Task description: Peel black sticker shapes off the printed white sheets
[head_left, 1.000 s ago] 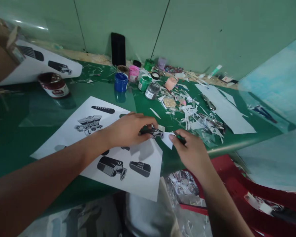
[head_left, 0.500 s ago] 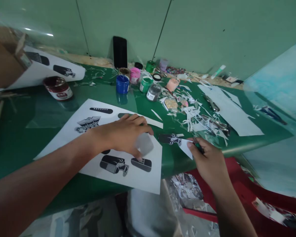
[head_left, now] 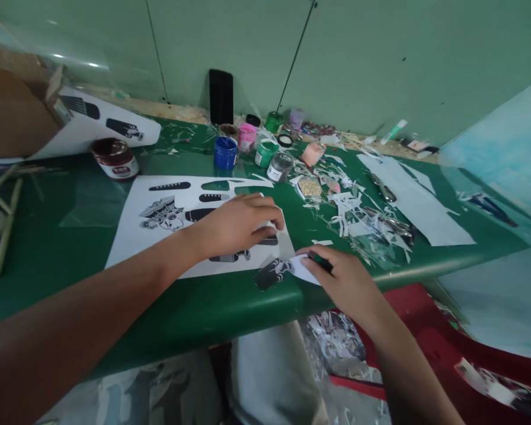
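Note:
My left hand (head_left: pixel 248 221) rests over the right part of a white sheet (head_left: pixel 124 236) printed with black shapes. Its fingers are bent, with a gap between thumb and forefinger, and they partly hide the printing. My right hand (head_left: pixel 345 271) is closed on a paper cut-out (head_left: pixel 272 273) with a black printed figure and a white end. A dark green-and-black tool (head_left: pixel 321 262) also lies in this hand; its kind is mostly hidden. The cut-out is beside the sheet's lower right corner, near the table's front edge.
Open paint jars, including a blue jar (head_left: pixel 225 153) and a dark red jar (head_left: pixel 115 159), stand behind the sheet. Paper scraps (head_left: pixel 349 206) litter the right side near a long white paper (head_left: pixel 418 200). A cardboard box (head_left: pixel 13 118) is at left, a red chair (head_left: pixel 411 319) below.
The printed sheet has turned and shifted away from the front edge, with my left hand over it. My right hand has moved left and slightly down with the cut-out.

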`<state>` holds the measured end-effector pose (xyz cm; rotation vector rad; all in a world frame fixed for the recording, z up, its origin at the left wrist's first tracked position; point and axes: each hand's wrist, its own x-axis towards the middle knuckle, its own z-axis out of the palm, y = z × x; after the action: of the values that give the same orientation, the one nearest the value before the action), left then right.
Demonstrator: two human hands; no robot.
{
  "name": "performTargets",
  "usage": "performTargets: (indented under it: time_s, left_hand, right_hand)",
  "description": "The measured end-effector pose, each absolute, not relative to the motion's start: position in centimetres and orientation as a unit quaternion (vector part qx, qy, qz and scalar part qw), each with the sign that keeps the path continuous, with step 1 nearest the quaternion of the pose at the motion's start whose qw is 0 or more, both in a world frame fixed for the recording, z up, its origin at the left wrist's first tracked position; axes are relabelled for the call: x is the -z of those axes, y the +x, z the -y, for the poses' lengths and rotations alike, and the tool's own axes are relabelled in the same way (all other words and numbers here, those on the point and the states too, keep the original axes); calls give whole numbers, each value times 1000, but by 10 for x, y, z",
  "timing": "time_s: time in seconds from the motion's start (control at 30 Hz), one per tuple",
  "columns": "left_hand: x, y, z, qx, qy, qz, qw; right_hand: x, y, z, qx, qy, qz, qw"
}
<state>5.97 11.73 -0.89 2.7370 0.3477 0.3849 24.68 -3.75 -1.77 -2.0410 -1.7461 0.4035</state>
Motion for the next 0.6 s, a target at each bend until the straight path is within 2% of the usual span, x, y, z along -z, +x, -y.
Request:
performTargets:
  time_s: [0.1,0.2,0.33,0.6]
  left_hand:
    - [13,64,-108,-106,961,-53,252]
    - [19,65,-104,-84,968,-42,235]
    - [23,67,-101,-89,973,-48,206]
    - [24,64,-109,-96,970,-111,193]
  right_hand:
    - [24,243,27,-64,-707,686,160]
    - [27,240,26,12,-706,688,166]
    - [26,235,35,15,-716,667,207]
    - [38,230,45,72,-669,720,169]
